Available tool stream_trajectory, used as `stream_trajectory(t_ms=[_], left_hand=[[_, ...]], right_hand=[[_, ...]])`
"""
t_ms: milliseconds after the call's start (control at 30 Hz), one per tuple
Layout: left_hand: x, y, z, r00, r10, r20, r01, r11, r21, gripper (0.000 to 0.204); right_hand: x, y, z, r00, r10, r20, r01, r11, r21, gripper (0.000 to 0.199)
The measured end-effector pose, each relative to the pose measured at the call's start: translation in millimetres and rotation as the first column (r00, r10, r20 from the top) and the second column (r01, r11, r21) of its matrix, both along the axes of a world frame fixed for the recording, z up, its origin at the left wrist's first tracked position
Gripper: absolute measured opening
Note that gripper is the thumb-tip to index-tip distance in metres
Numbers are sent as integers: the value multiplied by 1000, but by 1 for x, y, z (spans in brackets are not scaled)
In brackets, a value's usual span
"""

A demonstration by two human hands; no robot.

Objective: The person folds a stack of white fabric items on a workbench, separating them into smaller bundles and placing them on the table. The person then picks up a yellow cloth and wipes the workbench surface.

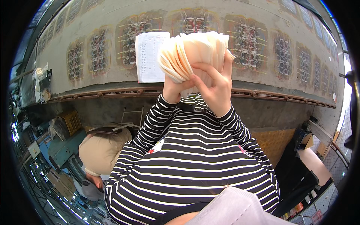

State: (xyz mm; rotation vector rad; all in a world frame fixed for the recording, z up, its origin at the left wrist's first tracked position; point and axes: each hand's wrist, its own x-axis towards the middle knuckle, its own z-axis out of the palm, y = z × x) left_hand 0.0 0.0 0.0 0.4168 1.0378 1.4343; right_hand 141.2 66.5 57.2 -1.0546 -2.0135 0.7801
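A thick, fanned stack of soft cream-coloured pieces, seemingly cut fabric (202,48), is held up in front of my chest, above the near edge of a long table. My left hand (172,90) grips the stack from below at its left end; most of its fingers are hidden behind the pieces. On the right side, my right hand (217,86) has its thumb and forefinger at the front of the stack, while its other fingers reach up along the right end. Just left of the stack, an open notebook (152,56) with handwritten rows lies on the table.
The long grey table (112,80) carries repeated printed patterns of small outlined shapes (247,45). A rusty rail (258,94) runs along its near edge. Behind me to the left, another person (103,150) bends over. A yellow crate (71,122) and a dark bench (296,180) stand at the sides.
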Motion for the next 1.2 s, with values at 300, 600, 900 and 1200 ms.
stream_trajectory(t_ms=[300,600,900,1200], left_hand=[[10,1,4,998,57,0,-57,993,105,112],[6,4,-5,996,32,-88,-17,987,161,111],[3,6,1,983,-6,-185,43,980,195,118],[2,5,8,975,-4,-223,60,967,248,119]], right_hand=[[0,-5,-1,993,-59,-106,54,997,-48,16],[-2,-8,11,990,43,-136,-53,996,-71,23],[-4,-9,15,995,15,-98,-27,992,-123,22],[0,-8,6,998,59,-22,-56,994,90,25]])
